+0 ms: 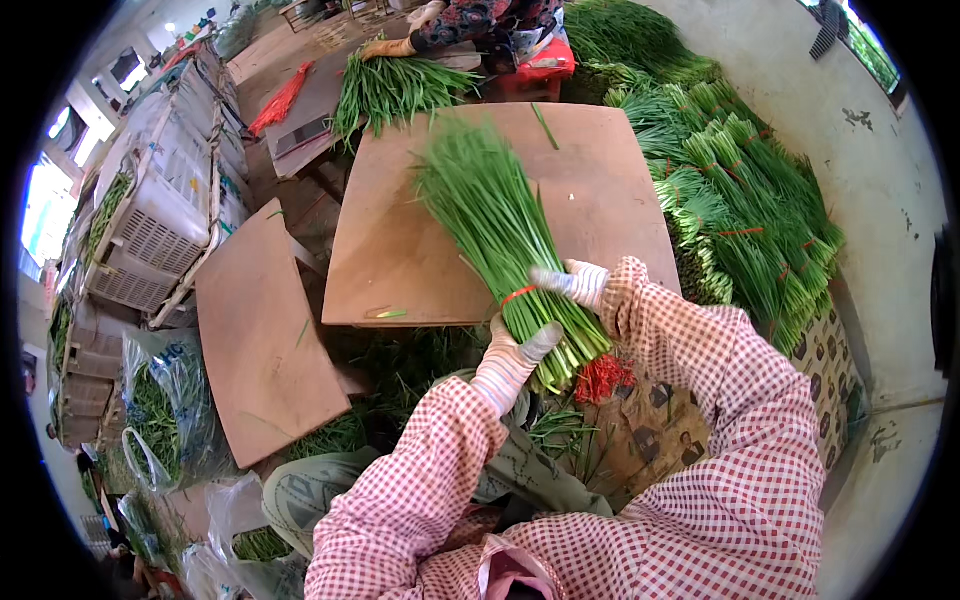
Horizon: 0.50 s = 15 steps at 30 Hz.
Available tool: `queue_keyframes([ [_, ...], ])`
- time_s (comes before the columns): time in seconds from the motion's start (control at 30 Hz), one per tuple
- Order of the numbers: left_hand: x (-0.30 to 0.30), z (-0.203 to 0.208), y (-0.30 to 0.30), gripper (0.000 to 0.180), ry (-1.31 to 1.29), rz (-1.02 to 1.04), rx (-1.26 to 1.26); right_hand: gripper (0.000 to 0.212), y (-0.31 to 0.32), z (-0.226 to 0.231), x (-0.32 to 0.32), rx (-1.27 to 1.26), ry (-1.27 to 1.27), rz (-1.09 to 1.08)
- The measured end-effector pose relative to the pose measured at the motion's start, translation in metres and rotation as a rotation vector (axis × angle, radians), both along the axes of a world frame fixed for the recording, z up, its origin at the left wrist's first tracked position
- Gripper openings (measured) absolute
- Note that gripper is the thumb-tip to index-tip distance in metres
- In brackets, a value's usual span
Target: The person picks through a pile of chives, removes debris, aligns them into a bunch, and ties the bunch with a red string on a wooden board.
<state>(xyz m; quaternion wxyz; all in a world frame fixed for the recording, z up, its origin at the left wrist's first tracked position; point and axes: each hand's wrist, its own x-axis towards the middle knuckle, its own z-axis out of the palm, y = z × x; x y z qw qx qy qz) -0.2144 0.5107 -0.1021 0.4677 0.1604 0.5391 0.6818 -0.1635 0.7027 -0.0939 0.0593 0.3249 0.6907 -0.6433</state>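
Observation:
A long bundle of garlic chives [492, 215] slants over the near edge of the wooden table, its pale cut ends toward me. A thin red tie [518, 295] goes round it near those ends. My left hand [513, 362], in a striped glove with a grey thumb, grips the bundle from the left, just below the tie. My right hand [575, 284], gloved alike, is closed at the bundle's right side, its greyish fingertips lying over the stalks beside the tie. Motion smears the leaf tips. Under the stalk ends, a bunch of red ties [603, 380] hangs near my lap.
The brown table top [380, 230] bears a few loose leaves. Tied chive bundles [745, 200] are heaped along the right wall. Across the table, another person's gloved hand [388, 48] rests on loose chives [400, 90]. Left stand a tilted board [265, 340], white crates [160, 235] and plastic bags [170, 400].

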Motion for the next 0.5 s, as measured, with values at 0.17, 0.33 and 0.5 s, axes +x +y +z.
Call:
queue_keyframes([
  [0.17,0.01,-0.017,-0.012,0.113,0.075,-0.039,0.106,0.085,-0.051,0.032,0.021,-0.255,0.133,-0.312],
  [0.33,0.001,0.008,-0.026,0.102,0.134,-0.106,0.309,0.098,-0.056,0.053,0.035,-0.315,0.55,-0.115],
  [0.5,-0.053,0.123,0.016,0.067,-0.525,-0.133,0.151,0.095,-0.044,0.131,0.007,-0.049,0.803,0.038],
])
